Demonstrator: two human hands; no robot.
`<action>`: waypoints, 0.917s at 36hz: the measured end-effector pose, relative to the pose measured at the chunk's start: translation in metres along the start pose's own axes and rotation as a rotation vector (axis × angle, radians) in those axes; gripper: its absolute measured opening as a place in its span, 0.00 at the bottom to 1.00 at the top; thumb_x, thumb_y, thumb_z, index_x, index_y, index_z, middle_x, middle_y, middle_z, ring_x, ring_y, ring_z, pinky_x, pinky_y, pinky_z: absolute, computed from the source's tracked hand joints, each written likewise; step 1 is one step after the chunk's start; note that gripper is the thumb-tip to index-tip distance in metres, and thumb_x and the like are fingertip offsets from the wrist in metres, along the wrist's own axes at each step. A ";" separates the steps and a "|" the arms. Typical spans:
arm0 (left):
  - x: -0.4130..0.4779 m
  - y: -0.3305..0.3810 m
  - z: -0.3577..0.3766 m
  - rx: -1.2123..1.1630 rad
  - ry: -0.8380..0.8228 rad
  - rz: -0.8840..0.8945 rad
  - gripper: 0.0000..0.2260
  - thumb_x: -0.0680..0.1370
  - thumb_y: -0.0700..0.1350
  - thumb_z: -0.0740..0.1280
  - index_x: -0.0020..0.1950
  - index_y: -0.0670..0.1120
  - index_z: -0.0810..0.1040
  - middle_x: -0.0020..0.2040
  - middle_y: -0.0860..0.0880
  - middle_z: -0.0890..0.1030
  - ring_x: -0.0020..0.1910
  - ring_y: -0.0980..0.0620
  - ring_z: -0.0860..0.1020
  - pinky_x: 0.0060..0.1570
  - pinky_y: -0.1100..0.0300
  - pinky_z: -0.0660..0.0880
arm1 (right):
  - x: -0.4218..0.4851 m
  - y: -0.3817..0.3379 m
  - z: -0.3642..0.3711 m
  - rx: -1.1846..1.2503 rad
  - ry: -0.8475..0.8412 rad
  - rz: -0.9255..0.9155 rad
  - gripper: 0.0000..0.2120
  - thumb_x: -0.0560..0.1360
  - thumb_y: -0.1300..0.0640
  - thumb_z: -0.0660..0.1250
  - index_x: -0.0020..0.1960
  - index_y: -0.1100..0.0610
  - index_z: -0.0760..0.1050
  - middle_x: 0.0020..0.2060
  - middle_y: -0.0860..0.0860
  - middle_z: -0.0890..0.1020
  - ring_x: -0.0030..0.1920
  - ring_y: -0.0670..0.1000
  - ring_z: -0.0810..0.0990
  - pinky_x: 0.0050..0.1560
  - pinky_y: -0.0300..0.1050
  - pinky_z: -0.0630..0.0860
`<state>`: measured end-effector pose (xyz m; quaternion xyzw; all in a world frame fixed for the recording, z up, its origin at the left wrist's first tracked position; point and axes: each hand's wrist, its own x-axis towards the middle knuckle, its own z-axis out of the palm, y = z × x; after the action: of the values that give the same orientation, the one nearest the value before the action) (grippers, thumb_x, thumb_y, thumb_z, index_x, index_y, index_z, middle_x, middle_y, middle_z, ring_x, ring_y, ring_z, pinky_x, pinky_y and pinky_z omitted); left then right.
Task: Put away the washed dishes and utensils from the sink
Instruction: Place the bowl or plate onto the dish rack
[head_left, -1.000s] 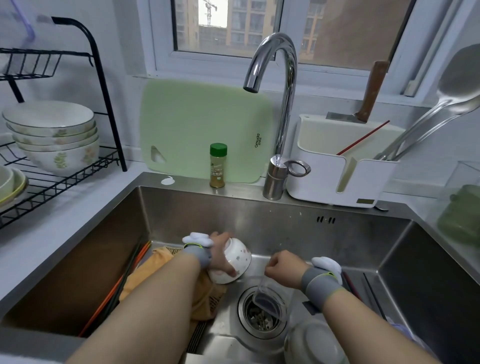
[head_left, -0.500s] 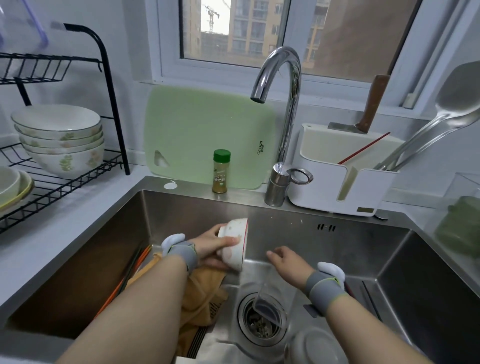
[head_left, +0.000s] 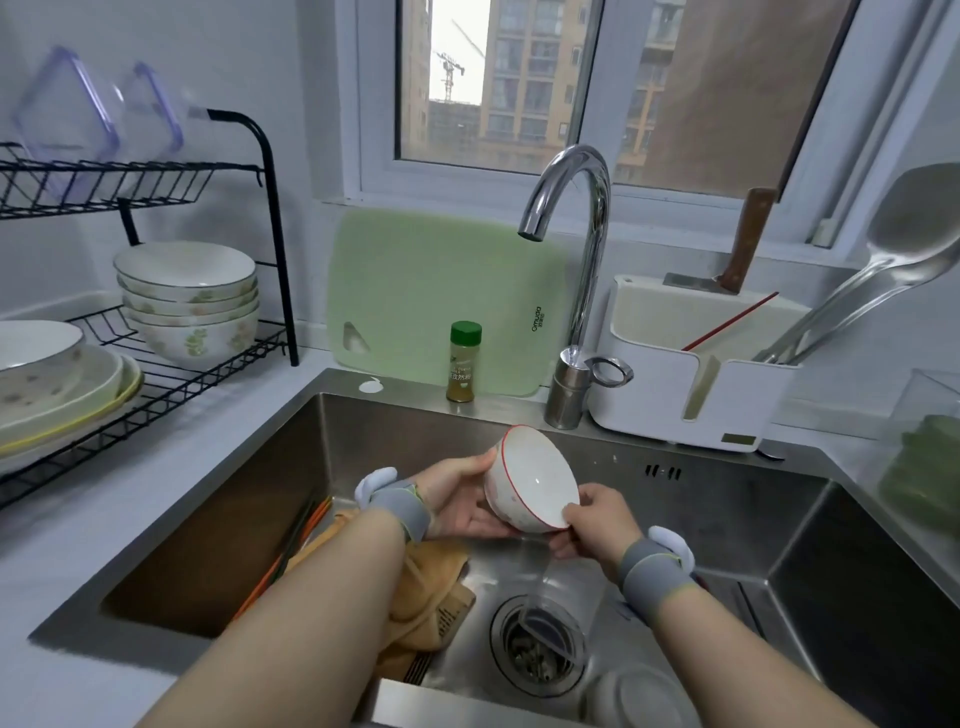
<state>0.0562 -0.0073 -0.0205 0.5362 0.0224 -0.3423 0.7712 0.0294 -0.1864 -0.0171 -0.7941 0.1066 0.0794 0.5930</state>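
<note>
A white, red-rimmed bowl (head_left: 535, 480) is held tilted above the stainless sink (head_left: 727, 499), its mouth facing up and to the right. The left hand (head_left: 457, 493) cups its outer wall, and the right hand (head_left: 597, 519) pinches its lower rim. The left fingers under the bowl are hidden, and so is its foot.

Below, a clear glass (head_left: 563, 603) lies on its side over the drain (head_left: 537, 647), hard to make out against the steel. An orange cloth (head_left: 431, 582) is partly covered by the left forearm. Chopsticks (head_left: 298, 538) lean along the sink's left wall. A pale round dish (head_left: 634, 696) is cut off at the bottom edge.

A second ago the bowl sat mouth-down, low in the sink, under the left hand alone, while the right hand was at the glass. The bowl has since been lifted and turned, and the right hand has left the glass for the bowl's rim.
</note>
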 end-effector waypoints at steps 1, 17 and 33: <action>-0.005 0.001 -0.001 0.036 0.027 -0.004 0.25 0.77 0.56 0.58 0.69 0.44 0.64 0.55 0.40 0.79 0.40 0.41 0.84 0.40 0.54 0.82 | -0.002 -0.002 0.001 -0.003 0.013 0.000 0.09 0.76 0.73 0.49 0.51 0.66 0.66 0.27 0.61 0.74 0.14 0.48 0.73 0.16 0.38 0.72; -0.124 0.059 -0.002 1.333 0.855 0.361 0.14 0.77 0.44 0.62 0.60 0.44 0.78 0.57 0.44 0.81 0.57 0.44 0.78 0.54 0.61 0.72 | -0.026 -0.081 0.048 -0.273 -0.089 -0.265 0.15 0.76 0.71 0.54 0.58 0.69 0.73 0.17 0.56 0.76 0.15 0.51 0.74 0.18 0.36 0.72; -0.277 0.100 -0.079 1.479 1.589 0.552 0.24 0.79 0.53 0.47 0.71 0.47 0.65 0.75 0.46 0.60 0.76 0.46 0.53 0.71 0.50 0.57 | -0.083 -0.267 0.254 -0.162 -0.400 -0.522 0.12 0.78 0.69 0.51 0.37 0.60 0.63 0.20 0.59 0.74 0.12 0.48 0.71 0.14 0.37 0.70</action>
<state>-0.0743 0.2181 0.1386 0.9155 0.1799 0.3510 0.0791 0.0202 0.1364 0.1791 -0.8078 -0.2255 0.0872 0.5376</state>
